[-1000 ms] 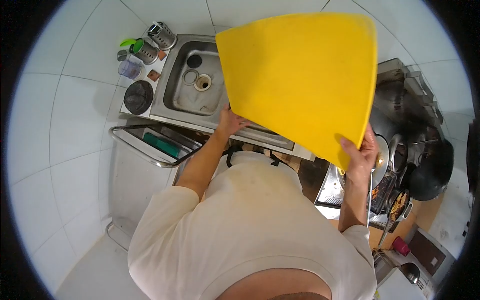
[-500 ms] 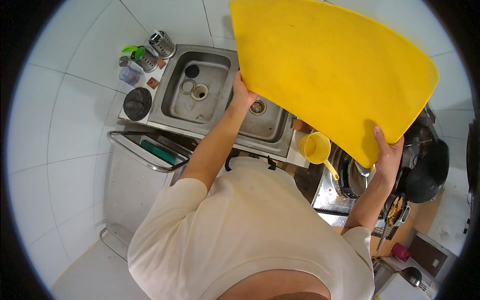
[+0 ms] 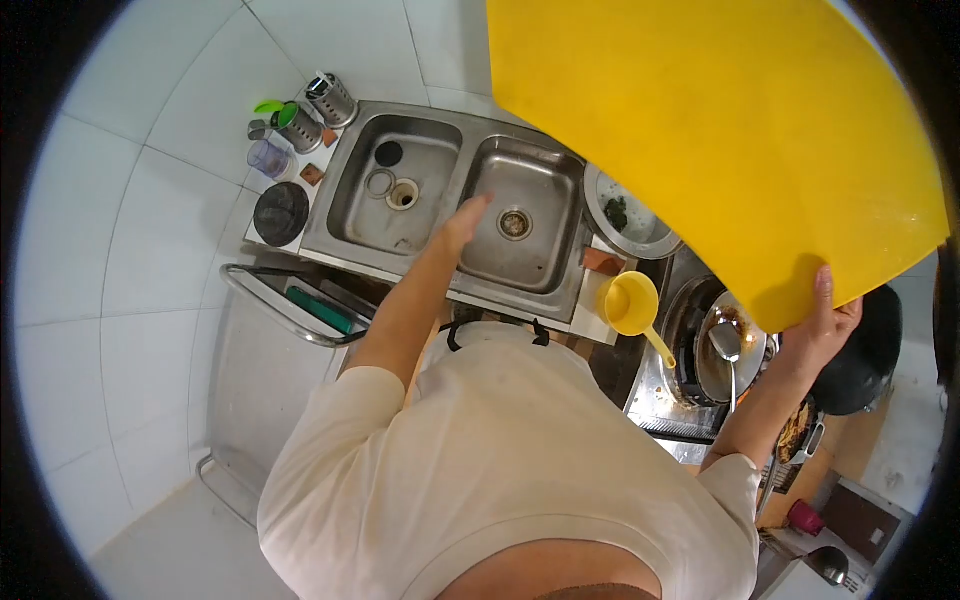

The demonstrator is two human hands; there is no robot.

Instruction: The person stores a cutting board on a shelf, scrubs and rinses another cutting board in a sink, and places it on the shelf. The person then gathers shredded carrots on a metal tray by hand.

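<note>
Yellow cutting board (image 3: pixel 700 140) gripped by right hand (image 3: pixel 822 330); left hand (image 3: pixel 463 222) open, empty, over sink (image 3: pixel 520 215).

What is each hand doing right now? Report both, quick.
Left hand: open, holding nothing, stretched over the double sink.
Right hand: closed on the lower edge of the yellow cutting board, holding it up.
</note>
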